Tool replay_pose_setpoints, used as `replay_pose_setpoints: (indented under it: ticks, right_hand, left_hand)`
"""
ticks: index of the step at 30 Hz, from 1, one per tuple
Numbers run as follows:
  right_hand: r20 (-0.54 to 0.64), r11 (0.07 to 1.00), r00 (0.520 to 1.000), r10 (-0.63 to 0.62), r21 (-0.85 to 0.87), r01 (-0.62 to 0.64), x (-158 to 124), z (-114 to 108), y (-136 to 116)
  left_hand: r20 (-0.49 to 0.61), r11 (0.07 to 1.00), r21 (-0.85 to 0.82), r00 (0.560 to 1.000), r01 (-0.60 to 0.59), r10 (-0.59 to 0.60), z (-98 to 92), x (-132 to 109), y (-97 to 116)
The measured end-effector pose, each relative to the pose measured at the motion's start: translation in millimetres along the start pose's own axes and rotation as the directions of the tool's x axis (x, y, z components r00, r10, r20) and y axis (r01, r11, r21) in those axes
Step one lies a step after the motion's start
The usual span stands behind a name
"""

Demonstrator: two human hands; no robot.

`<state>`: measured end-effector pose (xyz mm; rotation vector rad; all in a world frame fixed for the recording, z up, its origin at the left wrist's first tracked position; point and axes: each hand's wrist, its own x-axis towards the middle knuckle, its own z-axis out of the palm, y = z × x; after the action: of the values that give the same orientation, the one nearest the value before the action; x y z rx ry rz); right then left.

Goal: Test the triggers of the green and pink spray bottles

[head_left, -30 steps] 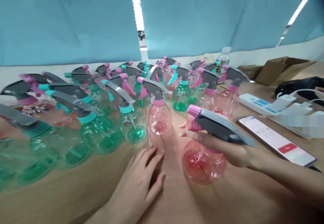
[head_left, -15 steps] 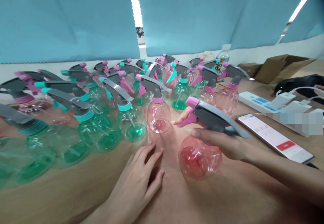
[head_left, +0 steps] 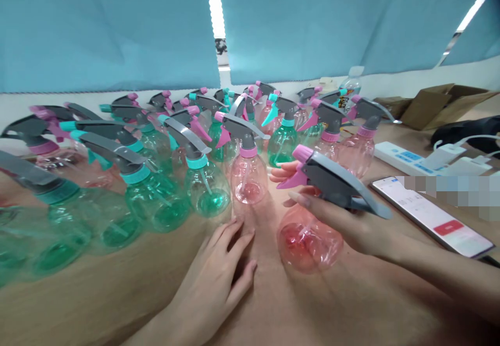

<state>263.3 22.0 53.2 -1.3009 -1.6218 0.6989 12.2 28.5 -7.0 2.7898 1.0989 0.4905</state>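
A pink see-through spray bottle with a grey and pink trigger head stands at the table's front. My right hand is around its neck, just under the head, with the thumb on the near side and the other fingers reaching past the pink trigger. Part of the grip is hidden behind the head. To the left, my left hand lies on the table with its fingers apart, holding nothing. Just beyond it stand another pink spray bottle and a green spray bottle, each with a little liquid inside.
Several more green and pink spray bottles crowd the left and back of the table. On the right lie a phone with a lit screen and a white power strip with plugs. Behind them are an open cardboard box and a water bottle.
The fingers of my right hand show more beyond the trigger and look straighter. The pink bottle has stayed about where it was. My left hand rests as before; the view has shifted slightly.
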Motion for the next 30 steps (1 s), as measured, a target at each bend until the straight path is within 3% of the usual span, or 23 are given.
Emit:
replay_pose_setpoints:
  ticks: [11,19,30]
  right_hand:
    - [-0.003,1.0,1.0,0.012,0.021,-0.012,3,0,-8]
    - [0.068,0.994,0.997,-0.033,0.108,0.025,4,3,-8]
    - [0.032,0.999,0.998,-0.045,0.022,0.045,4,0,-10]
  left_hand:
    - [-0.018,1.0,0.015,1.0,-0.001,0.001,0.3,1,0]
    - [-0.025,1.0,0.023,1.0,-0.006,0.007,-3.1,2,1]
    - [0.002,1.0,0.029,1.0,-0.002,0.002,-3.0,2,2]
